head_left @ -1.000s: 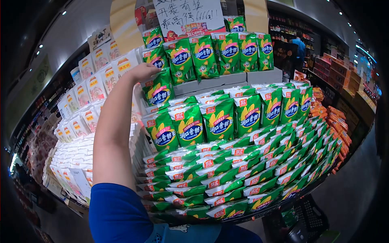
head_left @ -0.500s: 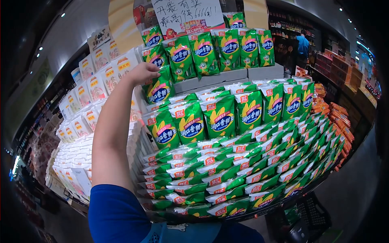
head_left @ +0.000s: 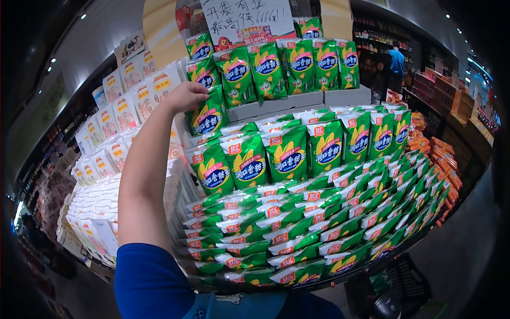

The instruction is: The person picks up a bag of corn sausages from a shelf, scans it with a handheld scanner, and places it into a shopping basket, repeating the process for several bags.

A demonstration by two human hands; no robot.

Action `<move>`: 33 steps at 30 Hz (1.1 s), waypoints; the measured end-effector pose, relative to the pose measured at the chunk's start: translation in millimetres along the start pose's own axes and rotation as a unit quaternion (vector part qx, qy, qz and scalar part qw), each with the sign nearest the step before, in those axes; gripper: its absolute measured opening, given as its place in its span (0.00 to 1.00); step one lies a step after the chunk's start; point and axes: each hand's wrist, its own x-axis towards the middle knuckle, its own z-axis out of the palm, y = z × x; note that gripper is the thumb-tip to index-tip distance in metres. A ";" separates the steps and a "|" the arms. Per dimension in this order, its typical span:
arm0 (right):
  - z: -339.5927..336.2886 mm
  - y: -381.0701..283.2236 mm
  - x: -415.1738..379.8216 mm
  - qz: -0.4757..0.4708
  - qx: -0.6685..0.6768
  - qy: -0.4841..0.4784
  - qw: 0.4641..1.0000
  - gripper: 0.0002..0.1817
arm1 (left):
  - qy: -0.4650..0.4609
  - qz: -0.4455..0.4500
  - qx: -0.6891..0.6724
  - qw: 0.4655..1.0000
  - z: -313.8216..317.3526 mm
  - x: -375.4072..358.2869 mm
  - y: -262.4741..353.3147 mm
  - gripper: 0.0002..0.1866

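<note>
My left hand is closed on the top edge of a green bag, which stands at the left end of the display, a little below the upper row. Behind it is another green bag of the upper row. Below, a row of upright green bags stands above several layers of bags lying flat. My right hand is not in view.
White packages are stacked to the left. Orange packages lie at the right. A handwritten sign stands at the top. A person in blue is in the right background. A black basket sits low at the right.
The view has shifted very slightly. My left hand stays at the same green bag, with its grip looking unchanged.
</note>
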 end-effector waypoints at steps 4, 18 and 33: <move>0.0 -0.9 3.6 -0.031 0.002 -0.027 0.999 0.42 | 0.007 0.009 -0.004 1.000 1.6 3.9 -4.5 0.11; 10.2 -13.6 0.5 -0.016 0.001 -0.017 1.000 0.36 | -0.034 0.007 0.048 0.998 2.1 29.3 -15.4 0.16; 2.2 1.5 1.6 0.011 0.015 0.014 1.000 0.35 | 0.174 0.049 -0.007 0.983 -61.9 -19.5 -25.3 0.20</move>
